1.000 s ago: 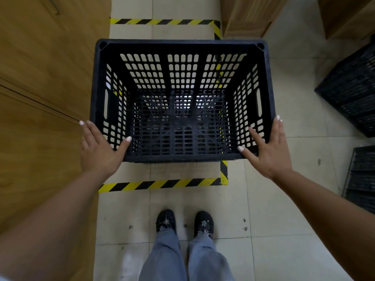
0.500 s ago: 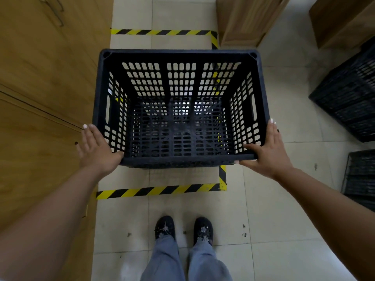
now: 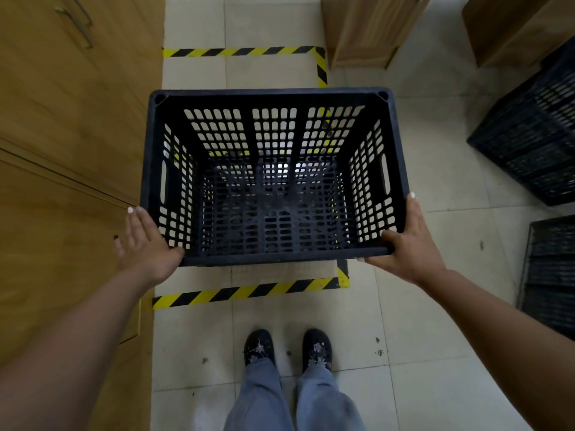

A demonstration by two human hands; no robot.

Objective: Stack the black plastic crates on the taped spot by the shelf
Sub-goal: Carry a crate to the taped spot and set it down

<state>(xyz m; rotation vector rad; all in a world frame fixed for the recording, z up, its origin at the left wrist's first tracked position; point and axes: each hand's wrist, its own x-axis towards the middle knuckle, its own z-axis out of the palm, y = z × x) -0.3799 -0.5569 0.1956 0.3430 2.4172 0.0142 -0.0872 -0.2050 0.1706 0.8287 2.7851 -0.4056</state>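
Note:
A black slotted plastic crate (image 3: 273, 98) hangs open side up over the floor spot framed by yellow-and-black tape (image 3: 245, 293). My left hand (image 3: 146, 244) presses flat against its near left corner. My right hand (image 3: 407, 244) grips the near right corner, thumb over the rim. The crate's right side reaches a little past the tape's right strip. Through its slots I see the tiled floor and bits of tape. Whether its base touches the floor I cannot tell.
A wooden cabinet (image 3: 62, 150) runs along the left, close to the crate. A wooden unit (image 3: 367, 29) stands beyond the tape's far right corner. More black crates (image 3: 535, 141) and a second stack (image 3: 550, 275) sit at the right. My shoes (image 3: 287, 346) stand just behind the near tape.
The crate has come lower and looks nearer to me within the taped frame. My thumbs have shifted from inside the near wall onto the rim corners.

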